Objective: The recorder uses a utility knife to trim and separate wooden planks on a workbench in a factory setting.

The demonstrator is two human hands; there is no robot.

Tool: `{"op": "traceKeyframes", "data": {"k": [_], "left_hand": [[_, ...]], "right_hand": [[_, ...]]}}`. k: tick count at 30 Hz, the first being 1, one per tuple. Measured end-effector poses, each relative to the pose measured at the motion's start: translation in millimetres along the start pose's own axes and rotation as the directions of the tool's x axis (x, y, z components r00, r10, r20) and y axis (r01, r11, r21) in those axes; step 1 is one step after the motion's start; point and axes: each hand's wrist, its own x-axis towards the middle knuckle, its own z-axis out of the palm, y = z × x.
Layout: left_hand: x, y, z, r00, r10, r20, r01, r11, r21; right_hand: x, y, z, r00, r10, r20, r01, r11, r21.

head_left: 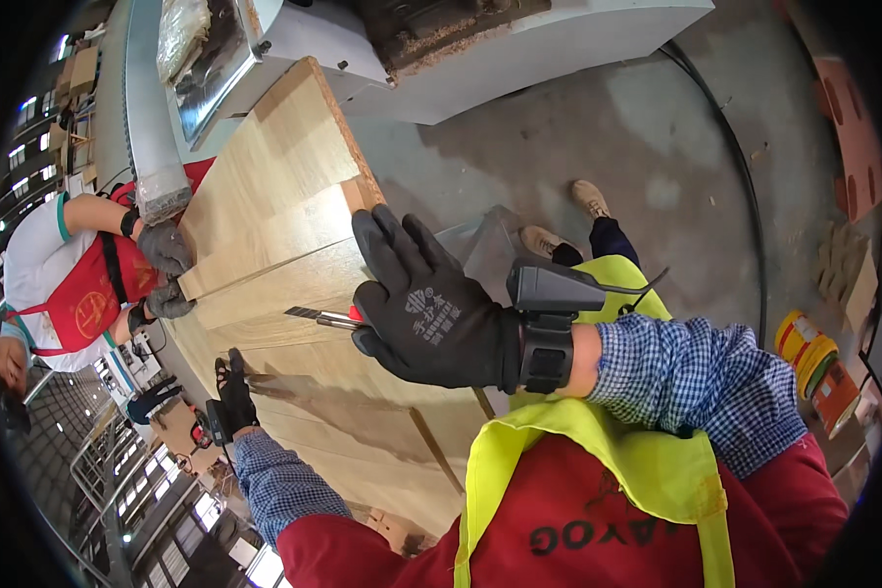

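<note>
My right hand (426, 314), in a black work glove, is closed around a utility knife (323, 317); its blade points left over the boards. The fingers of that hand reach to the corner of a wood-grain board (274, 157) with a raw chipboard edge. More pale wood-grain boards (323, 284) lie beneath, partly overlapping. On the lower left, my left hand (233, 392), also in a black glove, grips the boards' left edge; its fingers show only small. A co-worker's gloved hands (167, 269) are at the same edge, farther up.
At the top stands a grey machine (529, 59) with sawdust on it. A black cable (740, 167) crosses the floor on the right. A yellow and orange tub (818, 367) stands at the far right. A co-worker (78, 265) in a red apron is on the left.
</note>
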Motion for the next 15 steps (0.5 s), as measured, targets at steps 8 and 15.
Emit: {"op": "traceKeyframes", "data": {"k": [8,15], "left_hand": [[5.7,-15.2,-7.2,0.999,0.051,0.008,-0.051,0.998,0.027],[6.3,-12.7,4.1,0.995,-0.005,-0.097,-0.005,0.995,-0.099]], "right_hand": [[-12.2,45.3,-31.5,0.995,0.031,0.091,-0.063,0.926,0.372],[-32.4,55.6,-66.9,0.834,0.371,0.408,-0.529,0.749,0.4]]}}
